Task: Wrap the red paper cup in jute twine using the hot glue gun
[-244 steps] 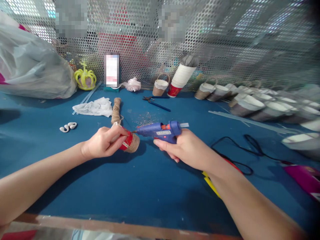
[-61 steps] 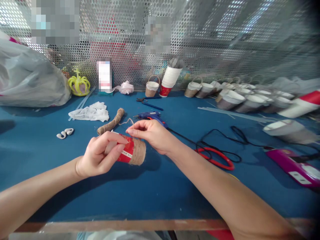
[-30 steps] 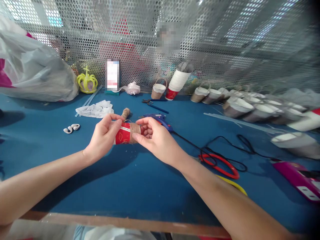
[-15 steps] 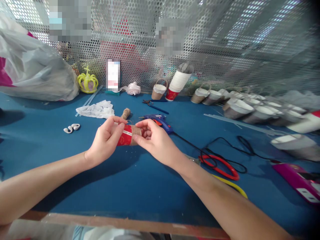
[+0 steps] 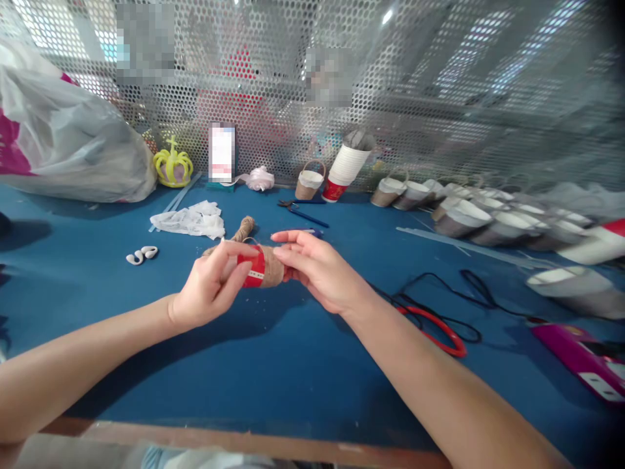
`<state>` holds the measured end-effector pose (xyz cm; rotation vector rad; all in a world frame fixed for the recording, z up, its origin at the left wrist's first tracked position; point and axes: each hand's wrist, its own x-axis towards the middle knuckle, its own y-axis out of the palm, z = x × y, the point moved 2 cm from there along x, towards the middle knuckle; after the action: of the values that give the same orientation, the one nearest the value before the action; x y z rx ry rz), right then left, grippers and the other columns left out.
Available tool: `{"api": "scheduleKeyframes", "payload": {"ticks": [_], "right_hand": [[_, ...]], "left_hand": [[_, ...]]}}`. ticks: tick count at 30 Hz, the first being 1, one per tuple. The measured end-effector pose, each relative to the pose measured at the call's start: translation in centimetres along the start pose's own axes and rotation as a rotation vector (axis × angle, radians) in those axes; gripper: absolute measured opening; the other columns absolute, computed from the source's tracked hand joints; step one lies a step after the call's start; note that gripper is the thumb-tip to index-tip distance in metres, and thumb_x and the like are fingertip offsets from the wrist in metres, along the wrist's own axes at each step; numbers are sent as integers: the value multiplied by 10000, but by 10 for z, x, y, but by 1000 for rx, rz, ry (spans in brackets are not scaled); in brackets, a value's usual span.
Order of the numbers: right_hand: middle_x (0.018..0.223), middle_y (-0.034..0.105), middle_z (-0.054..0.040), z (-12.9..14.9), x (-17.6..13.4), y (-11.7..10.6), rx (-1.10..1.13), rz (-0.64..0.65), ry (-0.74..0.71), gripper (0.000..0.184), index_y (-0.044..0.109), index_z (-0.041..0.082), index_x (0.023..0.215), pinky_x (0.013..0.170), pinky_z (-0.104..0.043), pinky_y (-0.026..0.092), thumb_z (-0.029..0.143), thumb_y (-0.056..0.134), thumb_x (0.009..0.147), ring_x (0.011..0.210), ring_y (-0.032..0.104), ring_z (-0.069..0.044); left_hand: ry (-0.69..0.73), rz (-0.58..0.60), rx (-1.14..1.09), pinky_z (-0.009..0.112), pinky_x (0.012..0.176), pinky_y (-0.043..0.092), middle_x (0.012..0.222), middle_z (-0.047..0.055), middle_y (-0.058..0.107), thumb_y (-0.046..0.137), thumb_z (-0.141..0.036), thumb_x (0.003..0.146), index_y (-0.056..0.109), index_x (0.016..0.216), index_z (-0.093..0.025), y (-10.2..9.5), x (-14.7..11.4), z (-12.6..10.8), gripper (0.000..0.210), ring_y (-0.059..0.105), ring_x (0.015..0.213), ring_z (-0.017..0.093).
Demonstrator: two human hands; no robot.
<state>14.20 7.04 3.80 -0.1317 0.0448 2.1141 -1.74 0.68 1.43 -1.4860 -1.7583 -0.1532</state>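
Observation:
A red paper cup (image 5: pixel 254 274) lies sideways between my hands above the table, its right-hand part wrapped in brown jute twine (image 5: pixel 272 266). My left hand (image 5: pixel 211 281) grips the cup from the left, thumb and fingers closed round it. Around the twine-wrapped end is my right hand (image 5: pixel 325 270), its thumb on the twine and its upper fingers extended; some of its fingers are hidden. Just behind the cup lies a spool of twine (image 5: pixel 245 228). A blue glue gun (image 5: pixel 312 232) is mostly covered by my right hand.
Blue-handled pliers (image 5: pixel 305 212), a white cloth (image 5: pixel 190 220) and white earphones (image 5: pixel 142 255) lie on the blue table. Small twine-covered buckets (image 5: pixel 461 218) stand along the right. A black cord runs to a purple power strip (image 5: pixel 579 355). Red-handled scissors (image 5: pixel 439 332) sit beside my right forearm.
The cup has turned and shifted slightly right. My right hand has moved right, its upper fingers straightening and now covering most of the glue gun.

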Motion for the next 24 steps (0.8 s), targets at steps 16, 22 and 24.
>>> {"api": "scheduleKeyframes", "payload": {"ticks": [16, 22, 24], "right_hand": [[732, 564, 6, -4, -11, -14, -417, -53, -210, 242, 514, 191, 1009, 649, -288, 462, 332, 543, 814, 664, 549, -127], [968, 652, -74, -11, 3, -15, -271, 52, -50, 336, 595, 175, 1018, 834, -342, 449, 443, 450, 877, 931, 592, -172], [977, 660, -75, -12, 6, -12, -212, 96, -21, 380, 615, 173, 1001, 862, -346, 438, 476, 415, 886, 962, 590, -173]], "left_hand": [[-408, 111, -450, 236, 609, 512, 861, 63, 659, 564, -331, 826, 627, 982, -159, 11, 5, 11, 241, 609, 706, 143], [-219, 191, -294, 236, 695, 496, 957, 76, 657, 505, -262, 866, 615, 1020, -166, 9, 3, 3, 211, 607, 827, 156], [-202, 256, -298, 218, 622, 481, 841, 47, 654, 481, -245, 877, 598, 1057, -169, 11, 1, 1, 228, 588, 702, 128]]}}
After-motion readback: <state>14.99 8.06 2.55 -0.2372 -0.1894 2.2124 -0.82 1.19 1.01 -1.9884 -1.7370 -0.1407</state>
